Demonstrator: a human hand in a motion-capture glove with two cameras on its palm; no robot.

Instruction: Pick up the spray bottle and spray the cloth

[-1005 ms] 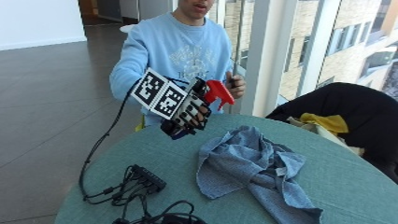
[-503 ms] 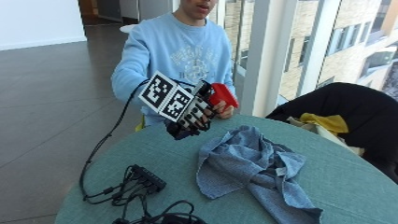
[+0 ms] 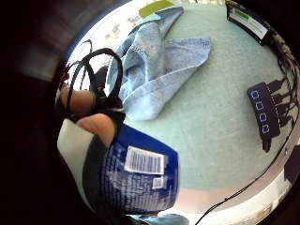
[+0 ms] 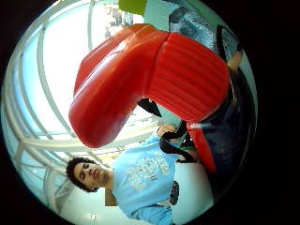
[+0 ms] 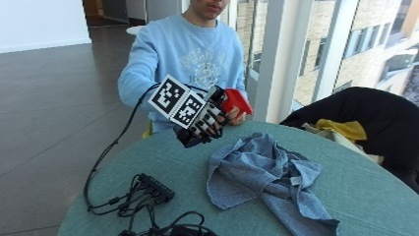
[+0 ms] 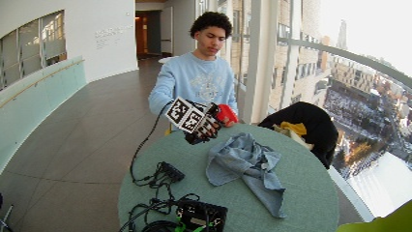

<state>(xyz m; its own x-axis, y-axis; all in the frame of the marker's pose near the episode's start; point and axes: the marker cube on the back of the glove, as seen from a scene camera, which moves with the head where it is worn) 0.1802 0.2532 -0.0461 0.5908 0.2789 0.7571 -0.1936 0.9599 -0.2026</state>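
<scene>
My gloved right hand (image 5: pixel 201 120) is wrapped around the spray bottle (image 5: pixel 232 101), fingers curled round its body, and I hold it up off the table (image 5: pixel 164 162) near the edge closest to me. The red spray head (image 4: pixel 150 79) sticks out past my knuckles on the cloth side. From the thumb-side palm view that red head and its ribbed collar fill nearly everything. From the little-finger side the bottle's dark blue label (image 3: pixel 140 173) with its white barcode patch sits right against my palm, with two of my fingertips (image 3: pixel 96 126) pressed beside it. I can't quite make out whether a finger is on the trigger; the glove hides it.

My bare left hand (image 5: pixel 234 116) is close behind the bottle, seemingly touching it, though that is partly blocked.

The cloth (image 5: pixel 265 177), a crumpled light blue piece, lies on the green round table just beyond and below the bottle, apart from it, with one long tail trailing toward the far edge.

On the other side of the cloth a black cable hub (image 5: pixel 154 186) rests on the table among black cables (image 5: pixel 131 209). Across the table a dark jacket (image 5: pixel 357 115) is draped over a chair, with something yellow (image 5: pixel 340 129) tucked in it.
</scene>
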